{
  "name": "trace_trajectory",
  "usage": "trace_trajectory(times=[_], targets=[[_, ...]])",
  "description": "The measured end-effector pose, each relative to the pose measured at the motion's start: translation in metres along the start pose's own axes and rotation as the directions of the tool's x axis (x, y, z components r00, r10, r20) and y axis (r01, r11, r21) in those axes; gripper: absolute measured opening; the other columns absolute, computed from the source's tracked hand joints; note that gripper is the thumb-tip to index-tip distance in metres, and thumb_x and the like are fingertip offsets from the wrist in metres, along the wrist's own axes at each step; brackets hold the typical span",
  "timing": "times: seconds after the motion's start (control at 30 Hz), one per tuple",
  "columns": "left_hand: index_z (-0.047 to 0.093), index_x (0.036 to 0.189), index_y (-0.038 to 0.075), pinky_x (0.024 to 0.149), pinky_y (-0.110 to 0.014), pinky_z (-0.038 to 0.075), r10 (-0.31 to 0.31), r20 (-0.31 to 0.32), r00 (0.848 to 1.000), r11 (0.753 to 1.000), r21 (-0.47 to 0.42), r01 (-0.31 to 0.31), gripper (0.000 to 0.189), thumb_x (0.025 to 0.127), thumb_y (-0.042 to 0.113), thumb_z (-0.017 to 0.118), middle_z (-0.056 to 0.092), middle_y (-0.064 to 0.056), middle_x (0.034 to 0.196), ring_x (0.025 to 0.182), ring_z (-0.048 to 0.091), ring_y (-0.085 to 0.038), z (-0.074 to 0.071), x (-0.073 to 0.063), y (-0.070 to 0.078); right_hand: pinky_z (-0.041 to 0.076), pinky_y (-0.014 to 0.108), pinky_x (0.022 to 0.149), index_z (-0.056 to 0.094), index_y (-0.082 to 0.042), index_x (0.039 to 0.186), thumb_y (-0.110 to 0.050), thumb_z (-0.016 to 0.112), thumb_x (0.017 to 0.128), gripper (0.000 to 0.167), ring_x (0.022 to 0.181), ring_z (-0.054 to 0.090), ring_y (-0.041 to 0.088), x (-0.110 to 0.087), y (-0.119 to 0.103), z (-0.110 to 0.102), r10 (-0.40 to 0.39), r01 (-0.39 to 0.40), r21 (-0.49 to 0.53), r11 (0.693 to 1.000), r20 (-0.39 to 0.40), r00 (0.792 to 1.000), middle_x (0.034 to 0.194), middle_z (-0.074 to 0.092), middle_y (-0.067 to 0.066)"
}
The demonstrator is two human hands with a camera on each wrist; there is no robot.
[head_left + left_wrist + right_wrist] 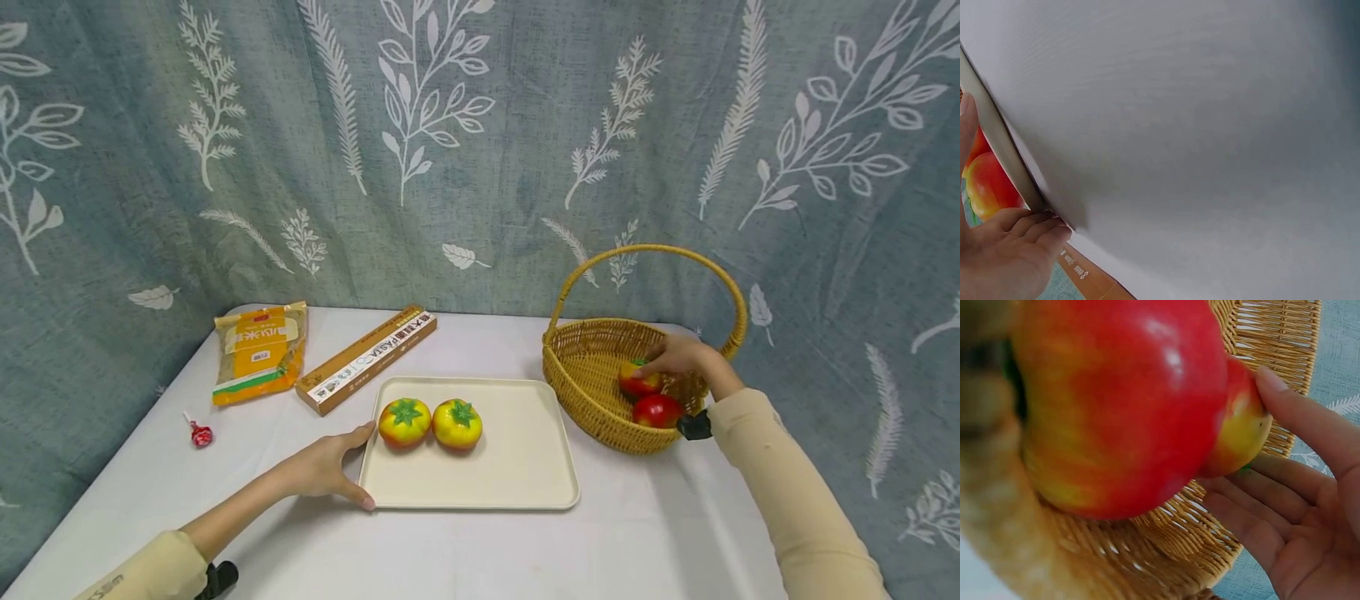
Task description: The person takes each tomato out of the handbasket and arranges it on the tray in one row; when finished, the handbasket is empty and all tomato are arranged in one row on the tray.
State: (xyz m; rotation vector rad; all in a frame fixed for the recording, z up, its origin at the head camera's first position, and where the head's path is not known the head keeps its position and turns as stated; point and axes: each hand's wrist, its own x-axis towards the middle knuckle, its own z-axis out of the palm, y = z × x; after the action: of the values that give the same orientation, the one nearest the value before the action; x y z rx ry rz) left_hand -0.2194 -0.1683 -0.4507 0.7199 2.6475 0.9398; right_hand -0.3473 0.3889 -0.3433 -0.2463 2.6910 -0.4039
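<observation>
My right hand (678, 354) reaches into the wicker basket (577, 408) and grips a red-and-yellow tomato (637, 382). In the right wrist view the thumb lies on one side of that tomato (1244, 428) and the fingers on the other. A redder tomato (657, 411) sits beside it in the basket, large in the foreground of the right wrist view. My left hand (326, 467) spreads along the left end of the cream tray (517, 446), fingertips and thumb at its edge. Two yellow-red tomatoes with green tops, one left (405, 422), one right (457, 423), stand on the tray.
The basket's tall handle (651, 247) arches over the basket. Behind the tray's left side lies a long pasta box (367, 358), with a yellow food bag (260, 352) farther left. A red lollipop (201, 434) lies near the table's left edge. A patterned curtain (495, 208) hangs behind.
</observation>
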Motion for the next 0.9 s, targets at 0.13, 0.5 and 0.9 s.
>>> trace_trajectory(times=[0.13, 0.5, 0.9], targets=[[0.029, 0.145, -0.012, 0.111, -0.054, 0.026, -0.004, 0.0, 1.0, 1.0, -0.002, 0.004, 0.118, 0.059, 0.044, 0.089, 0.03, -0.027, 0.149, 0.137, 0.03, -0.043, 0.0001, 0.0006, -0.0007, 0.05, 0.052, 0.09, 0.049, 0.017, 0.13, -0.038, 0.065, 0.092, 0.068, 0.112, 0.054, 0.044, 0.0009, -0.0029, -0.0028, 0.01, -0.009, -0.01, 1.0, 0.02, 1.0, 0.128, 0.051, 0.034], [0.028, 0.145, -0.012, 0.111, -0.054, 0.027, 0.0, 0.005, 1.0, 1.0, -0.002, 0.0, 0.119, 0.06, 0.043, 0.089, 0.03, -0.028, 0.149, 0.136, 0.031, -0.043, 0.0006, 0.0009, 0.0, 0.046, 0.034, 0.065, 0.068, 0.002, 0.097, -0.035, 0.065, 0.093, 0.038, 0.071, 0.05, 0.018, 0.0048, 0.0011, 0.0009, 0.026, -0.037, 0.105, 0.994, 0.097, 0.995, 0.078, 0.058, 0.004], [0.028, 0.145, -0.012, 0.111, -0.054, 0.028, 0.0, 0.003, 1.0, 1.0, -0.005, 0.0, 0.118, 0.06, 0.042, 0.089, 0.03, -0.028, 0.149, 0.136, 0.031, -0.043, 0.0006, 0.0011, -0.0015, 0.049, 0.054, 0.089, 0.054, 0.016, 0.125, -0.047, 0.068, 0.087, 0.075, 0.111, 0.054, 0.046, 0.0004, -0.003, -0.009, 0.012, -0.013, -0.055, 0.998, -0.015, 1.0, 0.123, 0.057, 0.032]])
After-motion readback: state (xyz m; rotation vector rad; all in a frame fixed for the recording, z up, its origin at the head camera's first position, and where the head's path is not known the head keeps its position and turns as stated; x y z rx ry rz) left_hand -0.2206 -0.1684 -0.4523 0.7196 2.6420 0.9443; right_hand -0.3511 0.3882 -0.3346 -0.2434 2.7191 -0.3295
